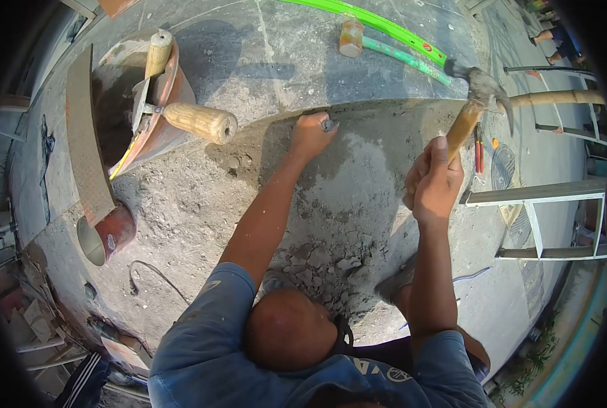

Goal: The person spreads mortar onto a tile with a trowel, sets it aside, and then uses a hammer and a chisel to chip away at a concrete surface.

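My left hand (310,138) is closed around a short metal tool, apparently a chisel (328,126); only its round grey end shows above the fist. It rests by the edge of a raised grey slab (276,78), over damp, rough mortar (358,166). My right hand (436,180) grips the wooden handle of a claw hammer (481,88), whose metal head is raised to the right of the chisel, apart from it. Broken rubble (324,268) lies below, between the arms. The chisel's lower end is hidden.
On the slab lie a green level (392,28) and a mallet (351,38). A bucket (177,85) with wooden-handled trowels (198,122) stands left, near a metal strip (86,143) and a red tube (118,231). Red-handled pliers (479,153) and a ladder (534,195) are right.
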